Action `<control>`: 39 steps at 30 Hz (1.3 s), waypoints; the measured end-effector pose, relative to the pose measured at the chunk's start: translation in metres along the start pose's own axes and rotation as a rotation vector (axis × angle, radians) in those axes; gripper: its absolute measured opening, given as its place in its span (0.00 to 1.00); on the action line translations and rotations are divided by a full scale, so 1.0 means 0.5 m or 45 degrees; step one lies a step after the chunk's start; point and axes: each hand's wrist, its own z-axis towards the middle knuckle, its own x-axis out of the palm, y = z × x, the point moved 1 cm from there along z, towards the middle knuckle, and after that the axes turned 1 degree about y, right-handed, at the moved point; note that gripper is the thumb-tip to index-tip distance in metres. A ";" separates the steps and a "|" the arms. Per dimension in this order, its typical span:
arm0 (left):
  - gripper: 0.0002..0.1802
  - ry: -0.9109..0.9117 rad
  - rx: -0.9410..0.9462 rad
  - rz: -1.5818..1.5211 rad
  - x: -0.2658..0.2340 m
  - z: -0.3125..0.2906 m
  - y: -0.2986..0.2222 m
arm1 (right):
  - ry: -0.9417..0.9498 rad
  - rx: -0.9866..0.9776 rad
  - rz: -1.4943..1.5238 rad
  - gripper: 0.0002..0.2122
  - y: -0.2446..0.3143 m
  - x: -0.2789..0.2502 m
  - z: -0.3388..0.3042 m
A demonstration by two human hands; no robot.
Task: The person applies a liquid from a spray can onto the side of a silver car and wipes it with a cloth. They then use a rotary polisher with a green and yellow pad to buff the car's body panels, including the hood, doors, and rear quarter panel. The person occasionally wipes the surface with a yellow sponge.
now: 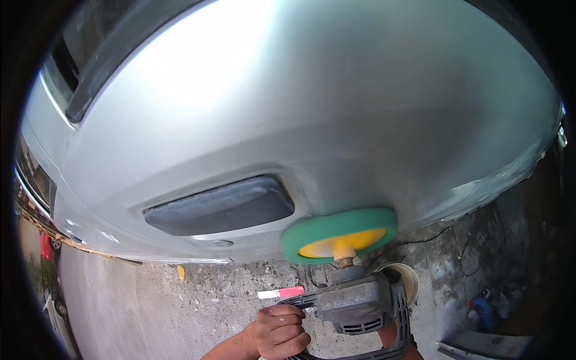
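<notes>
A dark grey power polisher (354,303) hangs at the lower middle, beside the silver car body (360,144). Its round green foam pad (339,221) has a yellow backing plate (336,245) and meets the lower part of the panel, just right of a dark door handle (222,207). My left hand (279,333) is closed round the left side of the polisher's black looped handle (403,318). Behind the machine, only a patch of skin of my right hand (389,337) shows; its fingers are hidden by the polisher body.
A round bucket (409,282) stands on the stained concrete ground behind the polisher. A red and white strip (281,293) lies left of it, and a dark cable runs past. Blue and white items (483,309) sit at lower right. Another car (59,312) is at far left.
</notes>
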 end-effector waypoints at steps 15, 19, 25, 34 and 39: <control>0.10 -0.123 -0.120 0.425 -0.043 0.258 -0.101 | 0.411 -0.869 -1.304 0.50 0.241 0.359 -0.124; 0.28 0.308 0.015 0.144 0.054 0.219 -0.029 | 0.340 -0.987 -1.380 0.37 0.129 0.236 -0.081; 0.34 0.390 -0.023 0.130 0.193 0.180 0.031 | 0.316 -0.427 -0.619 0.32 0.026 0.122 -0.080; 0.13 -0.029 -0.069 0.652 0.066 0.365 -0.107 | 0.453 -0.489 -0.500 0.39 0.118 0.313 -0.060; 0.31 0.610 0.087 0.209 0.225 0.428 -0.006 | 0.225 -0.700 -0.972 0.31 0.095 0.198 -0.060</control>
